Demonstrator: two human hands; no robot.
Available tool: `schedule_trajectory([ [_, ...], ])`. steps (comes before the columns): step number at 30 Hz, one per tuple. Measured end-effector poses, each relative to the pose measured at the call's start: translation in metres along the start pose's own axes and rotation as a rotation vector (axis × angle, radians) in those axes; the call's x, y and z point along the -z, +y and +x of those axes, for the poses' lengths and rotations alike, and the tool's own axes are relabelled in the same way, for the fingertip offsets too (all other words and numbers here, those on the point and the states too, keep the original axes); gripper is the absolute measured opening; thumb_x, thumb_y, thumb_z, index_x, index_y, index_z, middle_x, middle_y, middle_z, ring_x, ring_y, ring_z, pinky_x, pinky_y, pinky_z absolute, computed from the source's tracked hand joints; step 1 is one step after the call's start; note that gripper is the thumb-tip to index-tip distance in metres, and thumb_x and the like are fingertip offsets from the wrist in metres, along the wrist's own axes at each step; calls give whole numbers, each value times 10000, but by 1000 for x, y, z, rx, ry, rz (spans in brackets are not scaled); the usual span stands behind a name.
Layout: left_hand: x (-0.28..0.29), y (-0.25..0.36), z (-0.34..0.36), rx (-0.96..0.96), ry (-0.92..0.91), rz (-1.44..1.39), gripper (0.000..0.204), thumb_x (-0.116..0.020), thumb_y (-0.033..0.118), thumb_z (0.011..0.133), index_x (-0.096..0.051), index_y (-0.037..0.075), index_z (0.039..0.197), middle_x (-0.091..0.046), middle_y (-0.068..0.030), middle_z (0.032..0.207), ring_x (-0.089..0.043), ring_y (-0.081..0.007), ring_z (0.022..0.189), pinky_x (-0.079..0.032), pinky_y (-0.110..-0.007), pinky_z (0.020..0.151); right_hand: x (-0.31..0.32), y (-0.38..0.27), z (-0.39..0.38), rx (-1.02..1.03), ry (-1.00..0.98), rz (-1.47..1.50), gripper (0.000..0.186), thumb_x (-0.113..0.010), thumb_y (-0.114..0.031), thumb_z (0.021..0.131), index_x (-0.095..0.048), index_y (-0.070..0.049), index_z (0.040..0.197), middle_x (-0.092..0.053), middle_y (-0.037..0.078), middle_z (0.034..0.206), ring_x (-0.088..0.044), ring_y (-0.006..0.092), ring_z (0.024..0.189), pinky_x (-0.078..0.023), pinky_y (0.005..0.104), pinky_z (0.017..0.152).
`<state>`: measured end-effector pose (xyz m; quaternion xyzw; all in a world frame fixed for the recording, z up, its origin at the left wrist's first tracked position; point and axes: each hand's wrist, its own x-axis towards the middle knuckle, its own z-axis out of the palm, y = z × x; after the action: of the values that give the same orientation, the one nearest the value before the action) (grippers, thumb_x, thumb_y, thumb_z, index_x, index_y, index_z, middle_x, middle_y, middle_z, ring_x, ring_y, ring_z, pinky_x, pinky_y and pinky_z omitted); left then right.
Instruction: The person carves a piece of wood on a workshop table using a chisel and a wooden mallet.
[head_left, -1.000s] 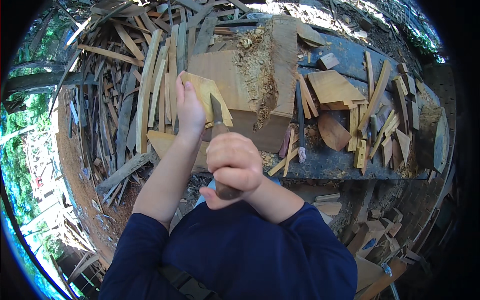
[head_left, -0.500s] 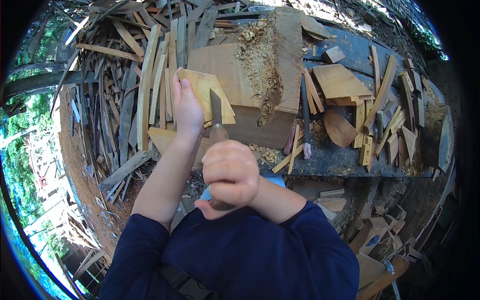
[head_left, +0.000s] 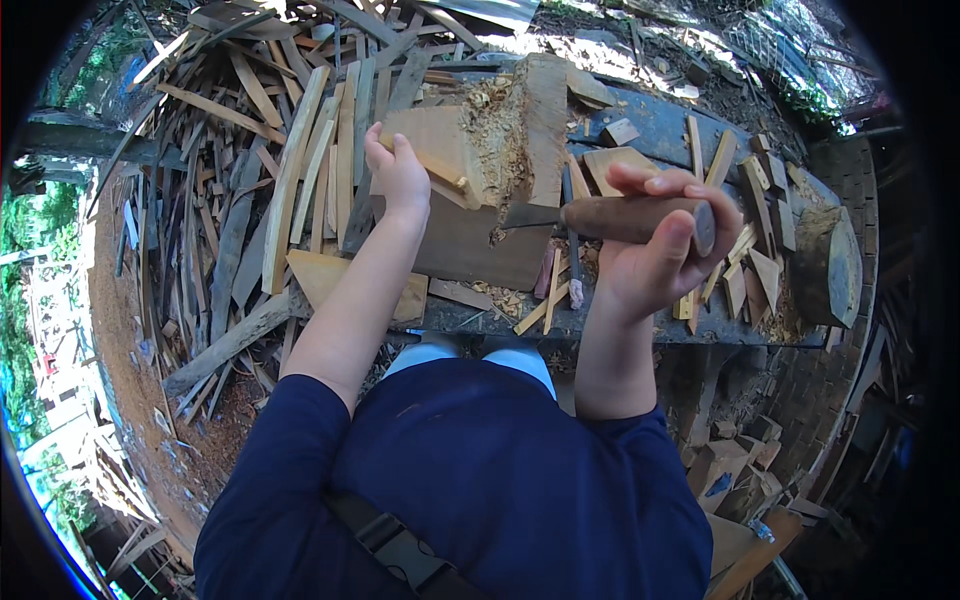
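My left hand (head_left: 405, 185) grips a yellowish piece of wood (head_left: 440, 172) by its left end. The piece is turned so that a narrow edge shows, above a large wooden block (head_left: 470, 245) with a rough, chip-strewn hollow. To the right my right hand (head_left: 640, 275) holds a knife by its thick wooden handle (head_left: 625, 217), which lies across the palm with the fingers loosely around it. Its dark blade (head_left: 530, 216) points left in front of the block's right part, away from the held piece.
A heap of sticks and offcuts (head_left: 225, 190) fills the left. Cut wood pieces (head_left: 765, 270) lie on the dark bench (head_left: 640, 325) at the right, with a log stump (head_left: 822, 265) at its end. More offcuts (head_left: 735, 465) lie below right.
My right hand has swung right with the knife, away from the wood piece, and its fist has loosened. The piece in my left hand has turned from its broad face to its edge.
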<state>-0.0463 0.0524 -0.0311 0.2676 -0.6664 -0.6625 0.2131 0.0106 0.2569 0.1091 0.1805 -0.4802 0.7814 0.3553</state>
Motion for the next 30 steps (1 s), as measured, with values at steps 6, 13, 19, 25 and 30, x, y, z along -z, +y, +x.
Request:
schedule_trajectory([
  [6, 13, -2, -6, -130, 42, 322, 358, -464, 236, 886, -349, 36, 1160, -323, -235, 1175, -370, -354, 1070, -302, -392, 941, -17, 3, 21, 38, 54, 166, 212, -469, -30, 812, -403, -57, 1011, -540, 118, 669, -521, 172, 543, -493, 325, 541],
  [13, 13, 6, -18, -128, 58, 417, 404, -533, 281, 857, -331, 37, 1108, -328, -244, 1152, -355, -370, 1063, -298, -416, 934, -40, 25, 27, -3, -119, 205, 222, -450, 18, 781, -411, -58, 986, -537, 95, 617, -520, 157, 509, -477, 293, 501],
  [19, 15, 11, -21, -102, 54, 416, 438, -552, 307, 849, -329, 17, 1089, -339, -232, 1127, -353, -355, 1045, -289, -417, 926, -57, 22, 28, -46, -73, 147, 193, -462, 20, 787, -419, -47, 963, -538, 75, 607, -535, 150, 504, -467, 274, 495],
  [25, 17, 9, -21, -139, 57, 425, 465, -577, 327, 837, -335, 6, 1070, -352, -223, 1105, -363, -345, 1025, -293, -413, 916, -65, 25, 28, -28, -125, 66, 181, -476, 25, 780, -420, -40, 939, -539, 71, 617, -537, 139, 500, -467, 268, 501],
  [30, 15, 7, -20, -136, 70, 415, 483, -596, 339, 824, -337, 14, 1071, -363, -218, 1086, -366, -353, 1026, -300, -426, 911, -66, 24, 32, -72, -135, 98, 168, -462, 7, 773, -431, -45, 929, -546, 90, 624, -526, 163, 494, -472, 294, 490],
])
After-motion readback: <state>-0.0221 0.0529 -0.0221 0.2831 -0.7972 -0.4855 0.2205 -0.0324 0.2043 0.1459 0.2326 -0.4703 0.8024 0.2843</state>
